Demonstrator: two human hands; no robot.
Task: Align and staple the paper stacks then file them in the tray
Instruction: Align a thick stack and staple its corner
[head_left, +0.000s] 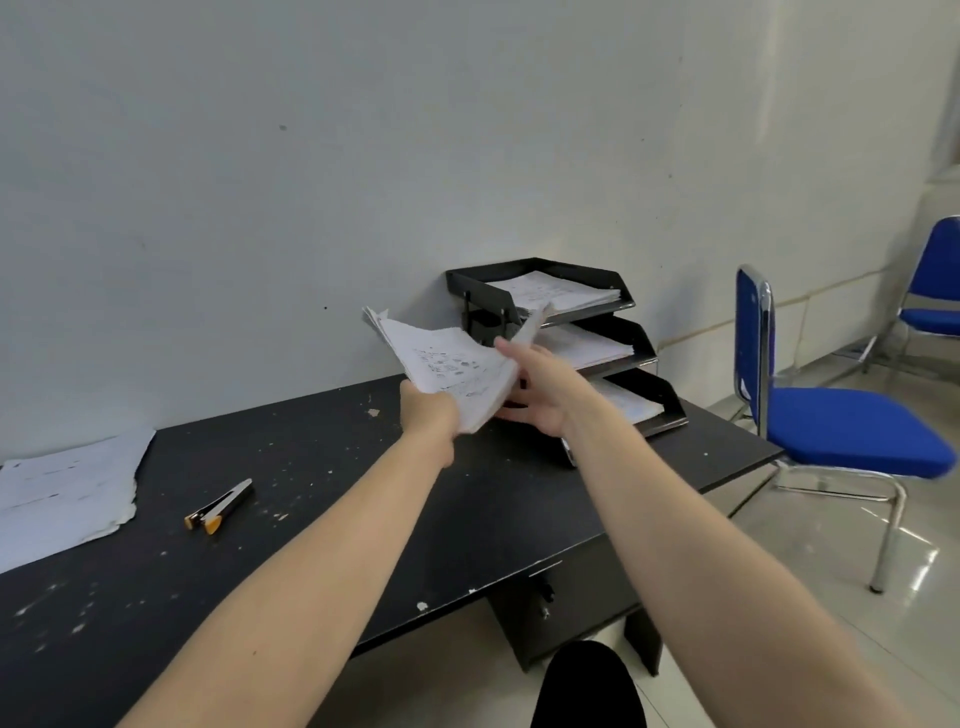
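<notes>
Both my hands hold one printed paper stack (447, 364) up in the air, just left of the black three-tier tray (613, 278). My left hand (431, 410) grips the stack's near bottom corner. My right hand (535, 389) holds its right side, fingers under the sheets and thumb on top. The stack tilts and its far end fans out. All three tiers of the tray hold white papers. An orange and black stapler (221, 506) lies on the black desk (337, 519) to the left, apart from both hands.
More loose white sheets (62, 493) lie at the desk's left edge. A blue padded chair (831, 426) stands right of the desk, and a second blue chair (935, 291) is further back. A grey wall runs behind the desk. A drawer unit sits under the desk.
</notes>
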